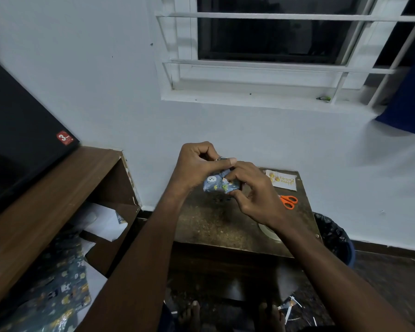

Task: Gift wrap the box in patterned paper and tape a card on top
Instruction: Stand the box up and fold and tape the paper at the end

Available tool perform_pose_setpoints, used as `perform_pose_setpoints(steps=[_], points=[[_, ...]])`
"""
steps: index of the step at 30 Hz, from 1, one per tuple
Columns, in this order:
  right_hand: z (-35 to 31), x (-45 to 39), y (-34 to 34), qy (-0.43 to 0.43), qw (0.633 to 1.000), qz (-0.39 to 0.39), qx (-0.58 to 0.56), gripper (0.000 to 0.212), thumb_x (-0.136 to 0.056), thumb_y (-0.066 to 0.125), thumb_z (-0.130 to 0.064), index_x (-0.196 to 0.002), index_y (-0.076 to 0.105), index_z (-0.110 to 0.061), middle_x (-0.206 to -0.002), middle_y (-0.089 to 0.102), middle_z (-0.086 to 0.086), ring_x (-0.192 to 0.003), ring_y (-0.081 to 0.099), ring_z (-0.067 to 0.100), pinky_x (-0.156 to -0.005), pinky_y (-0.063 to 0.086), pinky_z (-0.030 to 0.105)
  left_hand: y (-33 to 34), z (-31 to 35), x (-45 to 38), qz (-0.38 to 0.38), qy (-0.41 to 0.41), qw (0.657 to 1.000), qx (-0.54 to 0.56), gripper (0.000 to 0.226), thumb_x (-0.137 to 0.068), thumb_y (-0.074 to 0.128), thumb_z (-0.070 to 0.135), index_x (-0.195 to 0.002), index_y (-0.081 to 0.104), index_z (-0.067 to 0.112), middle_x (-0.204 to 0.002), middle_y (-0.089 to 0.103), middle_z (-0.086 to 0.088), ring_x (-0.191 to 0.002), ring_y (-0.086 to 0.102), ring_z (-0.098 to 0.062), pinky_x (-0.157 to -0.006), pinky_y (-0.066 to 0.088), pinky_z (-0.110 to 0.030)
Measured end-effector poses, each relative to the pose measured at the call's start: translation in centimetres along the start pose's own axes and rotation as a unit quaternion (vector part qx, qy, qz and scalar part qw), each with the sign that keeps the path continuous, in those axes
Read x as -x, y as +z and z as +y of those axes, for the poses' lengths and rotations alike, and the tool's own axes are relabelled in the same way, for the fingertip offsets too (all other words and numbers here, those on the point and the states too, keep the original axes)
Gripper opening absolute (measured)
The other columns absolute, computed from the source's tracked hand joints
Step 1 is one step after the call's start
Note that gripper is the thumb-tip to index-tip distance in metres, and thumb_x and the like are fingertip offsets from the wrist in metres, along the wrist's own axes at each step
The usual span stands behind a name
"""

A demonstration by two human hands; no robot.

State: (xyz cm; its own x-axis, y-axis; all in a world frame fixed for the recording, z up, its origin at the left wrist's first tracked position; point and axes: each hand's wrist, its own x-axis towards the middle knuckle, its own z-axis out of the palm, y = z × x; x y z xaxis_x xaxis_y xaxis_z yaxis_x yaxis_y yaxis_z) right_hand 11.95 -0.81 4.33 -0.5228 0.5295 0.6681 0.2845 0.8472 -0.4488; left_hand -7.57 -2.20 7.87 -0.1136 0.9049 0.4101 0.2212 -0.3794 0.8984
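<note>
- Box (219,184), wrapped in blue patterned paper, is held above the brown worktop (216,226).
- Left hand (198,165) pinches its top edge; right hand (254,191) has a curled grip round its right side.
- Card (283,180) and orange scissors (288,201) lie behind (on the worktop).

A pale blue wall (225,130) rises beyond the hands. Up and to their right, a white barred window (285,44) shows dark glass. Under them stands a worn brown table (216,226). To their left is a wooden shelf (65,183); to their right, a lined bin (333,238) sits on the dark floor (393,271). Light is dim.
</note>
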Motion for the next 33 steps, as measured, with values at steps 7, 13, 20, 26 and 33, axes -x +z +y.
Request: perform_pose_setpoints(steps=[7, 13, 20, 26, 33], points=[[0.0, 0.2, 0.0, 0.009, 1.000, 0.000, 0.003, 0.032, -0.077, 0.083, 0.004, -0.103, 0.070, -0.010, -0.125, 0.068, 0.003, -0.123, 0.059, 0.020, -0.103, 0.044, 0.026, 0.4, 0.2, 0.0, 0.032, 0.012, 0.999, 0.011, 0.041, -0.085, 0.088, 0.023, -0.061, 0.064, 0.000, -0.058, 0.060, -0.020, -0.053, 0.051, -0.019, -0.055, 0.044, -0.029], [0.3, 0.1, -0.3, 0.020, 1.000, 0.016, 0.002, 0.028, -0.078, 0.080, 0.002, -0.103, 0.071, -0.009, -0.124, 0.070, 0.005, -0.128, 0.058, 0.020, -0.104, 0.047, 0.033, 1.0, 0.1, 0.1, 0.052, -0.006, 0.999, -0.014, 0.033, -0.098, 0.069, 0.046, -0.076, 0.077, 0.024, -0.077, 0.075, -0.001, -0.070, 0.070, -0.014, -0.068, 0.059, -0.036], [1.0, 0.3, -0.7, 0.040, 0.997, 0.055, -0.029, 0.024, -0.079, 0.077, -0.005, -0.103, 0.074, -0.009, -0.124, 0.070, 0.001, -0.120, 0.063, 0.021, -0.095, 0.053, 0.045, -0.6, -0.9, 0.4, -0.084, -0.084, 0.991, 0.059, 0.026, -0.094, 0.077, 0.031, -0.116, 0.078, 0.018, -0.114, 0.079, -0.004, -0.110, 0.074, -0.023, -0.098, 0.060, -0.037], [0.6, 0.3, -0.3, 0.046, 0.997, 0.045, -0.036, 0.024, -0.078, 0.082, 0.000, -0.098, 0.073, -0.010, -0.121, 0.071, 0.002, -0.116, 0.063, 0.019, -0.093, 0.053, 0.040, -0.3, -1.2, 0.4, -0.008, -0.032, 0.999, -0.023, 0.007, -0.090, 0.083, 0.013, -0.093, 0.081, 0.020, -0.084, 0.080, 0.001, -0.076, 0.075, -0.011, -0.072, 0.061, -0.030], [1.1, 0.8, -0.2, 0.050, 0.998, 0.038, -0.019, 0.023, -0.077, 0.082, -0.001, -0.093, 0.070, -0.011, -0.116, 0.071, 0.002, -0.116, 0.063, 0.020, -0.093, 0.051, 0.037, 0.1, -2.1, 0.2, -0.008, 0.077, 0.971, -0.228, 0.020, -0.086, 0.082, 0.046, -0.091, 0.074, 0.028, -0.081, 0.075, 0.015, -0.075, 0.073, -0.008, -0.067, 0.062, -0.043]])
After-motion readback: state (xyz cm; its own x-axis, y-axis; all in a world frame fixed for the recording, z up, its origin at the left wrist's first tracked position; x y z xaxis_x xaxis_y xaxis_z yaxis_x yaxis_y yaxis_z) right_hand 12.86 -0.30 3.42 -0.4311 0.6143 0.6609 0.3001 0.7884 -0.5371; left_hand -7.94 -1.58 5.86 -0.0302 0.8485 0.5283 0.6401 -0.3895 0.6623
